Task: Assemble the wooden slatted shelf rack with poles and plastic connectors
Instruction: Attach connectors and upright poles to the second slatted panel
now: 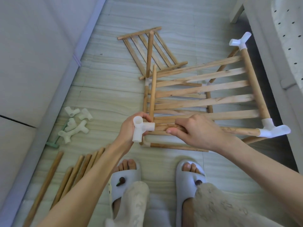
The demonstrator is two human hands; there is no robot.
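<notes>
A partly built wooden slatted rack (203, 89) stands on the floor in front of me, with white plastic connectors at its far right corner (240, 40) and near right corner (272, 131). My left hand (132, 128) grips a loose white three-way connector (141, 130) just off the rack's near left corner. My right hand (195, 130) grips the front wooden pole (237, 131) close to its free left end, which points at the connector. A second slatted panel (147, 49) lies flat farther back.
Several spare white connectors (75, 123) and a small green tool (55, 140) lie on the floor to the left. Loose poles (78, 169) lie at lower left. A grey sofa edges the left side, furniture the right. My feet in slippers (124, 182) stand below the rack.
</notes>
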